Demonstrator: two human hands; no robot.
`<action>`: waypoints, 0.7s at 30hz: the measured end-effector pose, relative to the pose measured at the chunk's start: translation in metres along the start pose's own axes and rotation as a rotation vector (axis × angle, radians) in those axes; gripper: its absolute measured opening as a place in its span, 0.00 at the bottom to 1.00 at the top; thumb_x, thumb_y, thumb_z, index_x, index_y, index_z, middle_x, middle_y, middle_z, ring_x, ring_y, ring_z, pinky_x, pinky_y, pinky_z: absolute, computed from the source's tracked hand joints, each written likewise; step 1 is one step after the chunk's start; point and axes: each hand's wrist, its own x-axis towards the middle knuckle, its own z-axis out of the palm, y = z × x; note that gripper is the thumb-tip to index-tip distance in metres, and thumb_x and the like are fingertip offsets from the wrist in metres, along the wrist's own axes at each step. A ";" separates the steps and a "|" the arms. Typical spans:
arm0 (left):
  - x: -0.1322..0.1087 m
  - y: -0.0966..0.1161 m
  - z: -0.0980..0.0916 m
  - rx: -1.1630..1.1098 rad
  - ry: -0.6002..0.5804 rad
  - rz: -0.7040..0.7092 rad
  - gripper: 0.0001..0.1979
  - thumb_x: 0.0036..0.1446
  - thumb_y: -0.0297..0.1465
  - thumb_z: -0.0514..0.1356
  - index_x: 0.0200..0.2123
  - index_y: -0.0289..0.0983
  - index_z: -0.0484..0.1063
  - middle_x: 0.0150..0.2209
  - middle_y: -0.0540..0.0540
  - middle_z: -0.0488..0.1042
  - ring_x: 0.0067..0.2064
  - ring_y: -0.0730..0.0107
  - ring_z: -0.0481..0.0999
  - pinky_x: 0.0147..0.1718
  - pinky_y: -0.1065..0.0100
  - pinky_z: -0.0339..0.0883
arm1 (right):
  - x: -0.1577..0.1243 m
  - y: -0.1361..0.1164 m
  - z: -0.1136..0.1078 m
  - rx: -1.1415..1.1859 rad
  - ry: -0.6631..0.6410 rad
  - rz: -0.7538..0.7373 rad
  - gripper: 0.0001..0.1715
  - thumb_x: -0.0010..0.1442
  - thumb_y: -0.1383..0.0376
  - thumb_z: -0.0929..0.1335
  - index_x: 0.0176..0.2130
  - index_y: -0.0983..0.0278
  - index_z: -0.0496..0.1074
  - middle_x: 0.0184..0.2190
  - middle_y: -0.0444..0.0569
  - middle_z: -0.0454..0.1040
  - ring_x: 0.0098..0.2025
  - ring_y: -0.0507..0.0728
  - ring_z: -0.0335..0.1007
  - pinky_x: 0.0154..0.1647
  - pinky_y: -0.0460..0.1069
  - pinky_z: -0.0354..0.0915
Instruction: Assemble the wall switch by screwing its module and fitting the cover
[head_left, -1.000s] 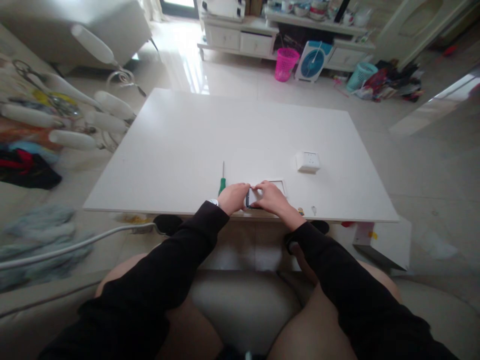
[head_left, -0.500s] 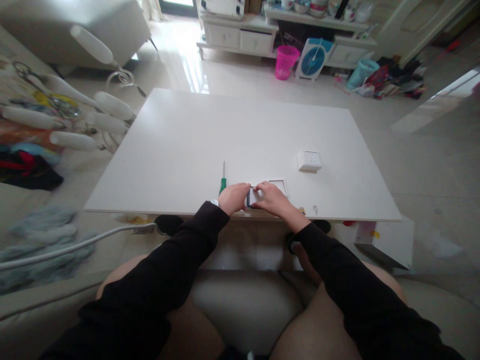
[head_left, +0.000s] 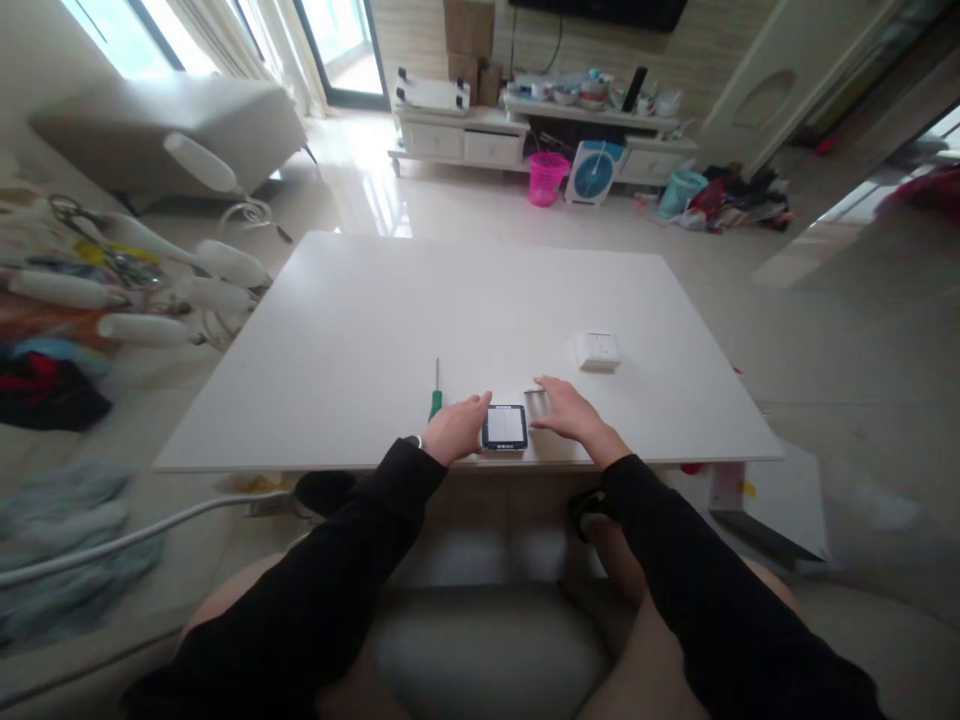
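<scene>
A square wall switch with a white face and black border (head_left: 505, 426) lies near the table's front edge. My left hand (head_left: 459, 428) grips its left side, thumb by the upper corner. Just right of the switch, my right hand (head_left: 568, 408) has its fingers and thumb apart around a thin white cover frame (head_left: 535, 402). That hand covers part of the frame, and whether it presses on it is unclear. A green-handled screwdriver (head_left: 436, 402) lies left of my left hand, its tip pointing away from me.
A white socket on its box (head_left: 598, 350) stands to the right on the white table (head_left: 360, 330). A lamp with several white arms (head_left: 221, 262) reaches near the table's left edge. Beyond on the floor are a pink basket (head_left: 548, 180) and a blue-white fan (head_left: 595, 172).
My right hand has let go of the switch and moved right to the white frame. My left hand stays at the switch, whose face now shows fully. The camera view has tilted up.
</scene>
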 end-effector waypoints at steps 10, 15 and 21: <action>-0.041 0.030 -0.023 -0.058 0.130 -0.008 0.29 0.58 0.29 0.64 0.63 0.36 0.65 0.58 0.37 0.74 0.58 0.53 0.77 0.54 0.62 0.70 | -0.013 0.002 0.013 -0.144 -0.002 0.148 0.44 0.50 0.48 0.77 0.60 0.64 0.70 0.57 0.60 0.69 0.60 0.69 0.63 0.59 0.58 0.65; -0.076 0.063 0.013 -0.245 0.170 -0.002 0.26 0.58 0.31 0.64 0.60 0.35 0.70 0.55 0.37 0.77 0.56 0.53 0.78 0.57 0.59 0.69 | -0.029 -0.003 0.024 -0.159 0.159 0.182 0.42 0.53 0.46 0.74 0.60 0.64 0.68 0.53 0.61 0.72 0.56 0.69 0.67 0.54 0.58 0.66; -0.112 0.092 0.042 -0.482 0.211 -0.039 0.17 0.56 0.30 0.64 0.50 0.39 0.77 0.49 0.40 0.81 0.48 0.54 0.80 0.49 0.59 0.72 | -0.052 -0.011 0.011 -0.127 0.288 0.283 0.43 0.52 0.42 0.74 0.55 0.68 0.68 0.49 0.64 0.72 0.53 0.69 0.70 0.52 0.59 0.68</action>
